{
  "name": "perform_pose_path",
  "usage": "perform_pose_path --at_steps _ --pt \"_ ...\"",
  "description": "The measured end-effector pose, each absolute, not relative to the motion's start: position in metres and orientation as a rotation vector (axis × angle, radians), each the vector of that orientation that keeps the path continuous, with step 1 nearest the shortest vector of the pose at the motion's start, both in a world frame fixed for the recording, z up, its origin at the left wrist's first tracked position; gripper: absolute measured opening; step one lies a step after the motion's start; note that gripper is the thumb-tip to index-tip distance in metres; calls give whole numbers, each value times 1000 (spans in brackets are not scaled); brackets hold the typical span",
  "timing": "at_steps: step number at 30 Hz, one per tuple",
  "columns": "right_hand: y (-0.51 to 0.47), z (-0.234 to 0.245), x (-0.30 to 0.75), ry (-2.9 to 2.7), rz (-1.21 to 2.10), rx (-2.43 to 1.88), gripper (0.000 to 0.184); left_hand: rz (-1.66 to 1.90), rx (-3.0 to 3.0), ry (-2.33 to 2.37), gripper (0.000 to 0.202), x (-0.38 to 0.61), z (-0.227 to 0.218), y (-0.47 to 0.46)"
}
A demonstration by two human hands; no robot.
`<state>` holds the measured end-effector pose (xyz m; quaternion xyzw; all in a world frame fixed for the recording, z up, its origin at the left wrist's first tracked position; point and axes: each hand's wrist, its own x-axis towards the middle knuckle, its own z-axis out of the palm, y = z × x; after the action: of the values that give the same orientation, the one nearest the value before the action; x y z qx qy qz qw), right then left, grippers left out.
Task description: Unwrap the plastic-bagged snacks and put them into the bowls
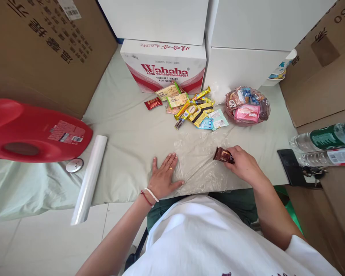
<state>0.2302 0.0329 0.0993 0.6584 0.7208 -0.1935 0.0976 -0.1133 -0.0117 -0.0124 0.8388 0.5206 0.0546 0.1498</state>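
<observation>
My left hand (164,178) lies flat with its fingers spread, on the cloth at the left edge of a sheet of clear plastic film (199,168). A small brown snack packet (222,155) is gripped by its right end in my right hand (244,165), over the right part of the film. Beyond the film is a loose pile of wrapped snacks (194,107), with yellow, green, blue and red wrappers. To its right stands a translucent reddish bowl (244,122) holding more packets, among them a pink one (247,113).
A roll of film (89,180) lies at the left, overhanging the table edge, beside a large red jug (37,130). A Wahaha carton (165,65) and white drawers stand behind. At the right are plastic bottles (330,136), a black phone (290,166) and keys (316,172).
</observation>
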Motion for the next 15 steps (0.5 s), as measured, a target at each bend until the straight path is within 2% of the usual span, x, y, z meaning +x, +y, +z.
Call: perform_pose_path --at_steps 6,12,15 --pt "43 97 168 2327 -606 1582 30 173 2404 1485 91 -112 -10 -12" --pt "43 71 154 2269 -565 1627 33 231 2361 1537 63 -110 -9 -12" --pt "39 69 157 2316 -568 1628 39 261 2356 1571 59 -108 -11 -12"
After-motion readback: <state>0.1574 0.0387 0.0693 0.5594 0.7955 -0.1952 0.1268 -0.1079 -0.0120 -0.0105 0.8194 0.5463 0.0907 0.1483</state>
